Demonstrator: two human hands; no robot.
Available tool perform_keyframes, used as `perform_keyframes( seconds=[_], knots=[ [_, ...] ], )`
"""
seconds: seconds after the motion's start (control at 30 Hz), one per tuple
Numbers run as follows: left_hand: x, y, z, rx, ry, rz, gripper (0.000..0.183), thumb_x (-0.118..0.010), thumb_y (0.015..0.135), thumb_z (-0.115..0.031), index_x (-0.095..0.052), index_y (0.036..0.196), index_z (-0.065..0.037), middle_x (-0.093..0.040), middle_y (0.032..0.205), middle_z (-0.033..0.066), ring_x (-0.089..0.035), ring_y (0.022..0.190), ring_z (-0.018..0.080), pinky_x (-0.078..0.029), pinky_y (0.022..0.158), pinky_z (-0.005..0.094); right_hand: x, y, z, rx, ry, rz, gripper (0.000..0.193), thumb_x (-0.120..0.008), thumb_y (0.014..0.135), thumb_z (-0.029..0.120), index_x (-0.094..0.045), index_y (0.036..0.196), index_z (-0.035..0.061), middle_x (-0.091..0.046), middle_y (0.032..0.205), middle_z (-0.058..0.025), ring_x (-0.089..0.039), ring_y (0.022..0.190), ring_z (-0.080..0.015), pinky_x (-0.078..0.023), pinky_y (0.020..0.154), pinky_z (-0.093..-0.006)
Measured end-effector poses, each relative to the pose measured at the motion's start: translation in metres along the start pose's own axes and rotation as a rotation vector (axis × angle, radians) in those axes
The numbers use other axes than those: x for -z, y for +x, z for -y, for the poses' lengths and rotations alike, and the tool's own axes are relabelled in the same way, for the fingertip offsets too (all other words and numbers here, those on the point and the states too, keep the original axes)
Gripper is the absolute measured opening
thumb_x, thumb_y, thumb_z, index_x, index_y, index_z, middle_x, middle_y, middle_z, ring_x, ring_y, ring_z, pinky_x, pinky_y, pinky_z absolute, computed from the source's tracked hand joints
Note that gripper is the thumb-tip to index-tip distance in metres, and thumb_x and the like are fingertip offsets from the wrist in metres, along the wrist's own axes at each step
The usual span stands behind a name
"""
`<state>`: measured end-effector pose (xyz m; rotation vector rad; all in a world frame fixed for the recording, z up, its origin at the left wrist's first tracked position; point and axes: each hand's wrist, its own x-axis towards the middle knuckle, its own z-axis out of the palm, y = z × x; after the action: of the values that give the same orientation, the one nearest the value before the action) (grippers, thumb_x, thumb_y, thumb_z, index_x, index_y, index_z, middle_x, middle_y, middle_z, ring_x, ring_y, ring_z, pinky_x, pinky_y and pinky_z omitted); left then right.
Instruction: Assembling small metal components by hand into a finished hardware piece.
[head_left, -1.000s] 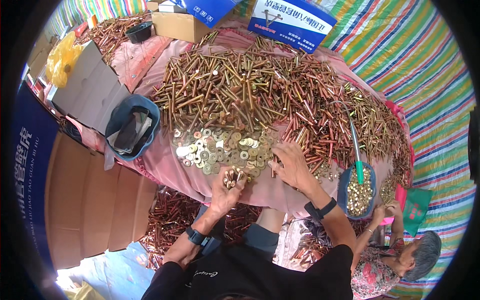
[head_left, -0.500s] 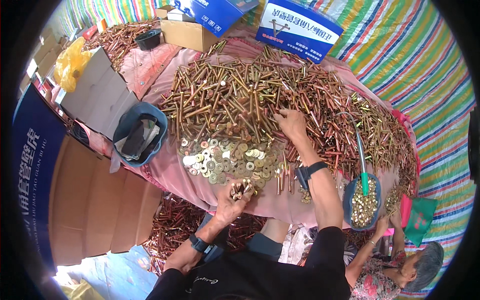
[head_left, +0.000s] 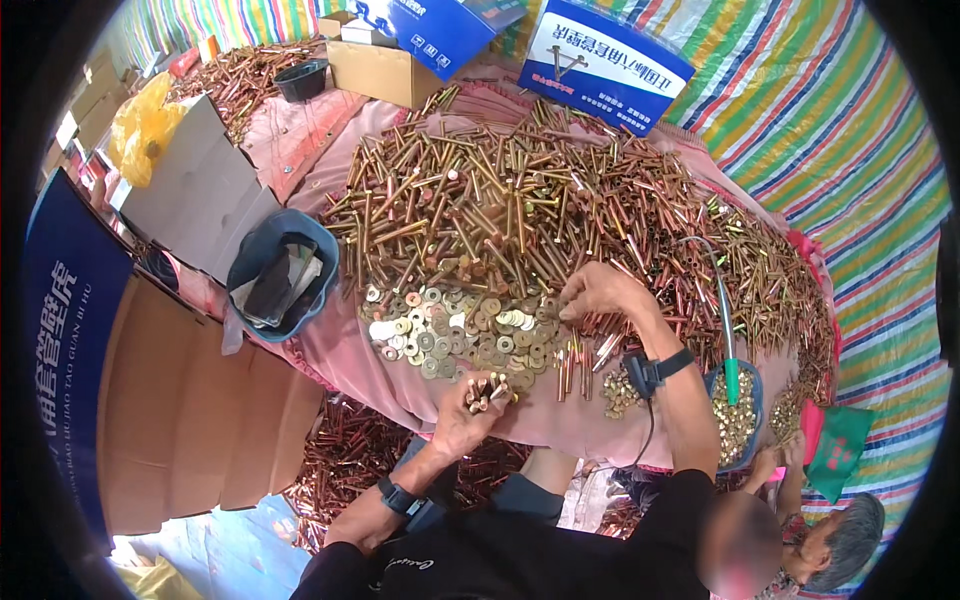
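My left hand (head_left: 462, 425) is closed round a bundle of bolts (head_left: 484, 392), their ends pointing up, at the near edge of the washers. The flat round washers (head_left: 450, 335) lie in a spread heap just beyond it. My right hand (head_left: 600, 291) is at the right end of the washers, beside the bolt pile. Its fingers are bent and pressed together; whatever they hold is hidden. Behind both hands rises a large pile of long brassy bolts (head_left: 440, 205). Reddish metal tubes (head_left: 680, 235) are heaped to the right. Several short tubes (head_left: 572, 372) stand in a row nearer me.
Small nuts (head_left: 620, 396) lie on the pink cloth (head_left: 540, 415). A blue tub (head_left: 750, 440) of nuts holds a green-handled tool (head_left: 731, 380). Another blue tub (head_left: 325, 245) stands left, cardboard boxes (head_left: 380, 75) behind. At lower right sits another person (head_left: 845, 540).
My right hand has drawn back from the bolt and tube pile toward me, to the end of the washers. My left hand stays nearly in place with its bolts.
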<state>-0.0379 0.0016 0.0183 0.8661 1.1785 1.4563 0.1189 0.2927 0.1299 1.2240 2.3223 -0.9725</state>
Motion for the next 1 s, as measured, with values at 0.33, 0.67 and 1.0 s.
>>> perform_keyframes(
  seconds=[0.33, 0.67, 1.0],
  knots=[
    [-0.001, 0.002, 0.007, -0.042, 0.046, 0.003, 0.03, -0.074, 0.093, -0.006, -0.062, 0.121, -0.002, -0.066, 0.096, -0.0013, -0.06, 0.087, 0.0074, -0.051, 0.078, 0.0258, -0.003, 0.065, -0.013, -0.176, -0.087, -0.857, 0.021, -0.069, 0.084, 0.018, -0.076, 0.089, -0.0003, -0.072, 0.089, -0.0277, -0.072, 0.087, -0.0458, -0.056, 0.081, -0.0532],
    [-0.008, 0.006, 0.001, -0.073, 0.03, -0.063, 0.014, -0.068, 0.096, -0.004, -0.065, 0.11, -0.001, -0.063, 0.086, -0.0027, -0.057, 0.074, 0.0071, -0.048, 0.065, 0.0241, 0.007, 0.035, -0.011, -0.121, -0.136, -0.821, 0.028, -0.069, 0.081, 0.026, -0.07, 0.079, -0.0025, -0.07, 0.08, -0.0259, -0.07, 0.076, -0.0401, -0.055, 0.075, -0.0496],
    [-0.002, 0.004, 0.007, -0.036, 0.059, 0.044, 0.027, -0.071, 0.094, -0.005, -0.063, 0.12, -0.001, -0.067, 0.098, -0.0003, -0.061, 0.088, 0.0083, -0.052, 0.079, 0.0265, -0.041, -0.009, -0.004, 0.197, -0.186, -0.53, 0.031, -0.068, 0.081, 0.014, -0.071, 0.111, 0.004, -0.071, 0.086, -0.0221, -0.071, 0.083, -0.0407, -0.057, 0.082, -0.0489]
  ],
)
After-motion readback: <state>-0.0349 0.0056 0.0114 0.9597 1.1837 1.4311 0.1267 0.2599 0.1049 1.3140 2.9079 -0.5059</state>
